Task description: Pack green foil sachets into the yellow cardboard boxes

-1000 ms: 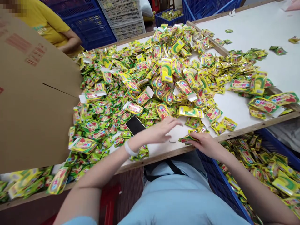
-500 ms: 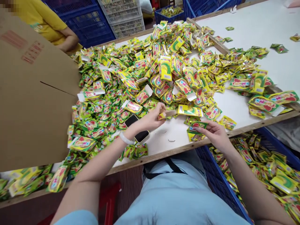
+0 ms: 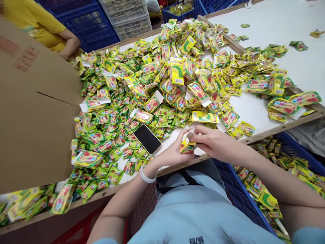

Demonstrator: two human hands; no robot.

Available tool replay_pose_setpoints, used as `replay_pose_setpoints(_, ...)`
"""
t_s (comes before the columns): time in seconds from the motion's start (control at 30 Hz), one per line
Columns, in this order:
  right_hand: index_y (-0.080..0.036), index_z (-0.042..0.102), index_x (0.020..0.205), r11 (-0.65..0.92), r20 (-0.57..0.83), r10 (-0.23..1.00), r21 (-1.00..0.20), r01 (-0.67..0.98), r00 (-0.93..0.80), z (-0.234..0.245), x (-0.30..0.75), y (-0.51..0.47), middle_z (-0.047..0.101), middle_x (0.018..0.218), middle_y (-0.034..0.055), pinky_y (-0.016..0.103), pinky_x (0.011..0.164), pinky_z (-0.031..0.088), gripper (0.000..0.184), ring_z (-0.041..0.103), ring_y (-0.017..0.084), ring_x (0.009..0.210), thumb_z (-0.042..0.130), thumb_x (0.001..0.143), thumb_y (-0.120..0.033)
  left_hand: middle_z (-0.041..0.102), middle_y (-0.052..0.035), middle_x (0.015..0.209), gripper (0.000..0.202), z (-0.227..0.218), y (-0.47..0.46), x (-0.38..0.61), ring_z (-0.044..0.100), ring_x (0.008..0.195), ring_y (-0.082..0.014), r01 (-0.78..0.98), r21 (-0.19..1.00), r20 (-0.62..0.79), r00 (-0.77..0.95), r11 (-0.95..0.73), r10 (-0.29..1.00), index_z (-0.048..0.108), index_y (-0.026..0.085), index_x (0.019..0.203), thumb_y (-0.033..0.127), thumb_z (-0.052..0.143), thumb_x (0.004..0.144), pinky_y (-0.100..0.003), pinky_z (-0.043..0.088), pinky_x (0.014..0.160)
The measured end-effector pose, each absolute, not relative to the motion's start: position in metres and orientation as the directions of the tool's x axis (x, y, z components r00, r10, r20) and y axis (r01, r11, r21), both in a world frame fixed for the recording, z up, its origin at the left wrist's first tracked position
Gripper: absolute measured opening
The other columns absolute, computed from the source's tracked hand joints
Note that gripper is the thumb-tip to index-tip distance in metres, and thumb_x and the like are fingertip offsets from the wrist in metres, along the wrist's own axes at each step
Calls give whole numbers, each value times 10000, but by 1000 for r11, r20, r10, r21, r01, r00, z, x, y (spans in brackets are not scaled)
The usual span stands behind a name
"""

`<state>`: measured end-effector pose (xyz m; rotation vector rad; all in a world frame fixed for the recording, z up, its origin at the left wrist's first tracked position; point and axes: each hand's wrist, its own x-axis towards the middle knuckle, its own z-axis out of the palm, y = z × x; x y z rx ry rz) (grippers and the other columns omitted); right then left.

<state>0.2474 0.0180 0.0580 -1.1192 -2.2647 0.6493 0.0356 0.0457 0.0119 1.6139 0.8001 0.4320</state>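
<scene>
My left hand (image 3: 170,155) is wrapped round a small yellow-and-green candy box (image 3: 186,146) just above the table's near edge. The box's end flap stands up. My right hand (image 3: 215,142) meets it from the right, its fingers bent closed against the flap and open end. Whether a candy packet is also between those fingers is hidden. A phone (image 3: 147,139) with a dark screen lies left of my hands. Behind them, a flat yellow box (image 3: 205,117) lies before a heap of candy boxes (image 3: 177,72). Small green candy packets (image 3: 111,117) spread widely to the left.
A large cardboard carton (image 3: 35,122) stands at the left. A wooden rim (image 3: 284,127) edges the white table. Below it at the right is a blue crate (image 3: 250,206) full of boxes and packets. Across the table is a person in a yellow shirt (image 3: 45,25).
My right hand has moved left to the box, and the green packet it held no longer shows. My left hand has come down and right, uncovering the phone.
</scene>
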Motion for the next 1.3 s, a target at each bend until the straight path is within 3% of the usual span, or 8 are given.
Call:
replay_pose_setpoints(0.5,-205,680,996,309,89,849,-883,353,-520,18,269,-50,706,918,55,267,736,528,271,670,164,804,437,1035,-319,657,-125,1171,1069,10,17,58,682,963,-233,337,941,-294,846,-19,445,-14,201,1567,275,734,807,-399,545,882)
replay_pose_setpoints(0.63,-242,683,958,251,353,935,-711,657,24,29,335,-51,712,954,61,311,731,520,127,676,209,816,589,961,-327,515,-159,1448,741,-1,43,83,514,1327,-279,200,917,-22,890,-346,455,306,205,1508,284,674,870,-438,423,1112)
replay_pose_setpoints(0.73,-197,634,1205,-193,484,787,-396,898,382,41,373,-40,664,1179,158,346,645,465,360,643,236,748,648,912,-407,532,-160,1444,473,-19,76,104,494,1356,-239,228,733,109,891,-641,441,486,158,1383,86,472,916,-425,395,1144)
replay_pose_setpoints(0.8,-144,613,1244,-364,463,793,-161,917,396,38,366,-31,616,1239,208,353,634,439,438,629,287,845,617,922,-440,543,-171,1435,478,-31,94,117,492,1361,-244,246,567,113,922,-786,371,509,129,1356,32,448,893,-433,397,1141)
replay_pose_setpoints(0.93,-149,670,929,-135,160,977,-44,990,140,-1,302,-20,642,948,155,350,673,449,340,582,308,906,620,903,-484,557,-191,1418,428,-49,109,126,518,1335,-262,291,382,72,937,-877,343,504,105,1358,81,440,936,-445,417,1111)
replay_pose_setpoints(1.1,-177,628,906,-36,76,994,-482,875,82,-36,280,-23,654,960,121,378,758,484,116,589,280,907,613,905,-292,700,-132,1175,315,-51,99,101,663,1060,-235,369,745,97,765,-556,637,623,133,1203,176,413,972,-385,523,951)
replay_pose_setpoints(1.2,-207,609,931,13,12,1000,-875,483,-5,-29,292,-21,662,830,39,305,631,490,167,608,196,718,591,921,-373,706,-72,950,340,-41,88,88,670,857,-205,233,962,-50,666,-145,744,667,131,1027,405,473,972,-345,567,806)
replay_pose_setpoints(1.3,-208,614,952,-19,-35,997,-974,224,-66,-16,290,-12,644,755,4,257,522,456,263,577,144,574,632,891,-463,681,-51,885,456,-24,75,83,650,807,-189,109,986,-164,677,123,717,661,140,960,576,541,907,-319,567,745)
